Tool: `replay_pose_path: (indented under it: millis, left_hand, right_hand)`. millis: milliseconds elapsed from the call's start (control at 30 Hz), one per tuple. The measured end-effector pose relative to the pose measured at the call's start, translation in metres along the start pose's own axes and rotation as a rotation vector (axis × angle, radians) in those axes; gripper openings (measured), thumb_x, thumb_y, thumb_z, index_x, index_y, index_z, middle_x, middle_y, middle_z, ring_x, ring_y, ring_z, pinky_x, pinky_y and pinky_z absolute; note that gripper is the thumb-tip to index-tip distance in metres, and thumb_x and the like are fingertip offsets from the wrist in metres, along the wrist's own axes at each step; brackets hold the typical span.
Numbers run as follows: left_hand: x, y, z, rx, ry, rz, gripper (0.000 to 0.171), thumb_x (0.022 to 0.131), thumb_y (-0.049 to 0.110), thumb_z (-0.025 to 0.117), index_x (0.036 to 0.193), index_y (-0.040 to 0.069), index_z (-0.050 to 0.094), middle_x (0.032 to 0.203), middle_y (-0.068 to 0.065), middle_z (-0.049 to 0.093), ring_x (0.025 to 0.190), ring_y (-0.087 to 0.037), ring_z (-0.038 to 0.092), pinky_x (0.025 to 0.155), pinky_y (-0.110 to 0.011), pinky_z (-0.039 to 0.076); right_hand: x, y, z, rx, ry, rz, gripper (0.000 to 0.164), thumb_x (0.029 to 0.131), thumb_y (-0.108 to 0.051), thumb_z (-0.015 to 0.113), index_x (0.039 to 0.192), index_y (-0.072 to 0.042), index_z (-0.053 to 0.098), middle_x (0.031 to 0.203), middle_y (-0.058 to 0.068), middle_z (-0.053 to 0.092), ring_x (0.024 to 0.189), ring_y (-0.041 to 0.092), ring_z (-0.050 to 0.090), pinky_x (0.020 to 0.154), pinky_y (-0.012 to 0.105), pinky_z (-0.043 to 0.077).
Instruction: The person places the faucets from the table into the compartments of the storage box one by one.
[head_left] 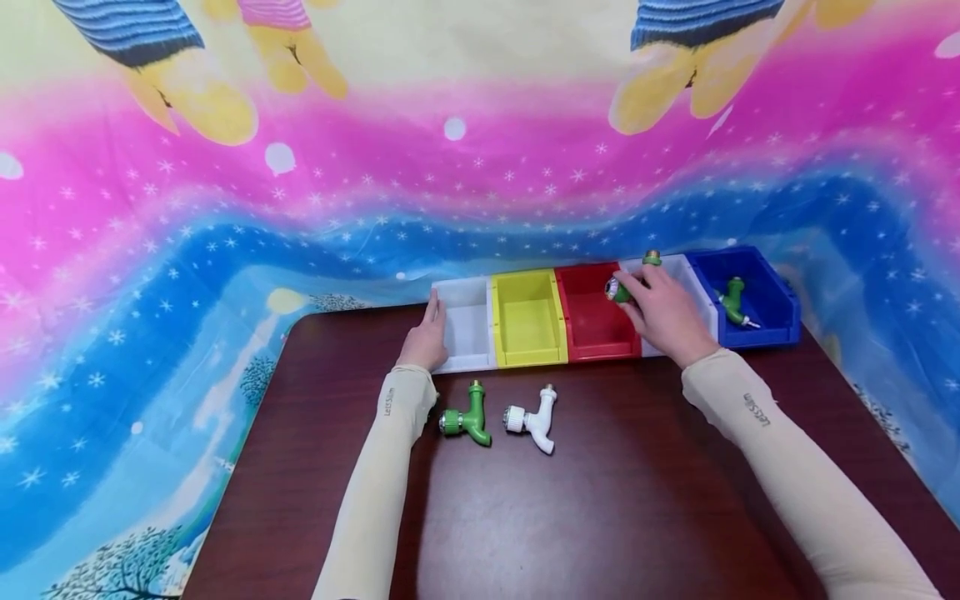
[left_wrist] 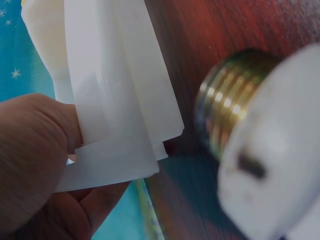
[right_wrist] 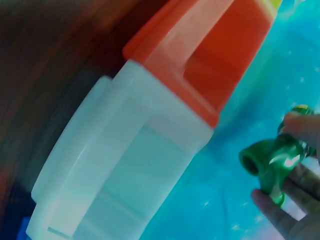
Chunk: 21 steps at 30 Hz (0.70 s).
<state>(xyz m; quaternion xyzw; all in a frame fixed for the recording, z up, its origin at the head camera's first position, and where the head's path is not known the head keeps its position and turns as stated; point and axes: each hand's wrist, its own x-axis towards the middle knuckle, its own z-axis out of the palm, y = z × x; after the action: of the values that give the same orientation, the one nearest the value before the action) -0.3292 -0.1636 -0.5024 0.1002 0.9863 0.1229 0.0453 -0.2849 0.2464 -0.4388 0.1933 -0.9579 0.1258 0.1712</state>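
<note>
My right hand (head_left: 667, 312) holds a green tap (head_left: 619, 289) over the right-hand white bin (head_left: 678, 271), near its border with the red bin (head_left: 600, 321). In the right wrist view, fingers and thumb pinch this green tap (right_wrist: 280, 160), its spout opening facing the bins. At the row's left end, my left hand (head_left: 423, 343) grips the side wall of another white bin (head_left: 465, 325); in the left wrist view the thumb lies inside the wall (left_wrist: 105, 100) and fingers outside. Nearest that hand on the table lie a green tap (head_left: 472, 417) and a white tap (head_left: 538, 421).
A yellow bin (head_left: 528, 325) stands between the left white bin and the red one. Inside the blue bin (head_left: 772, 329) at the right end lies another green tap (head_left: 735, 300). The dark wooden table (head_left: 540, 525) meets a printed cloth backdrop (head_left: 450, 183) behind the bins.
</note>
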Motion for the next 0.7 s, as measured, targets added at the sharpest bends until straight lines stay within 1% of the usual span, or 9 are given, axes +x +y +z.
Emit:
replay_pose_path:
  millis: [233, 433, 533, 700]
  left_hand:
    - [-0.002, 0.003, -0.004, 0.011, 0.010, 0.008, 0.087, 0.091, -0.008, 0.059, 0.166, 0.001, 0.015, 0.176, -0.008, -0.010, 0.050, -0.018, 0.048, 0.053, -0.029, 0.042]
    - [-0.003, 0.001, -0.004, 0.008, 0.009, -0.003, 0.088, 0.091, -0.009, 0.059, 0.166, 0.002, 0.014, 0.176, -0.007, -0.011, 0.051, -0.018, 0.048, 0.052, -0.029, 0.042]
    - [-0.003, -0.001, -0.003, 0.003, 0.006, -0.012, 0.088, 0.092, -0.009, 0.059, 0.166, 0.003, 0.013, 0.176, -0.006, -0.012, 0.051, -0.018, 0.048, 0.052, -0.029, 0.042]
    - [-0.003, -0.001, -0.002, -0.002, 0.013, -0.008, 0.088, 0.091, -0.009, 0.059, 0.166, 0.003, 0.014, 0.176, -0.006, -0.010, 0.051, -0.019, 0.048, 0.053, -0.030, 0.043]
  right_hand:
    - [0.006, 0.020, 0.001, 0.011, -0.023, 0.090, 0.059, 0.096, -0.015, 0.072, 0.151, -0.006, 0.052, 0.130, 0.022, 0.054, 0.120, 0.041, 0.052, 0.097, 0.062, 0.052]
    - [0.012, 0.033, 0.011, -0.010, -0.026, 0.163, 0.057, 0.099, -0.018, 0.069, 0.152, -0.007, 0.051, 0.129, 0.024, 0.054, 0.119, 0.044, 0.053, 0.099, 0.066, 0.049]
    - [0.014, 0.041, 0.018, -0.014, -0.025, 0.177, 0.055, 0.100, -0.019, 0.068, 0.151, -0.005, 0.051, 0.131, 0.026, 0.053, 0.123, 0.046, 0.051, 0.102, 0.067, 0.047]
    - [0.014, 0.052, 0.028, 0.011, -0.056, 0.240, 0.059, 0.100, -0.019, 0.067, 0.154, -0.006, 0.047, 0.141, 0.028, 0.050, 0.132, 0.048, 0.046, 0.104, 0.070, 0.044]
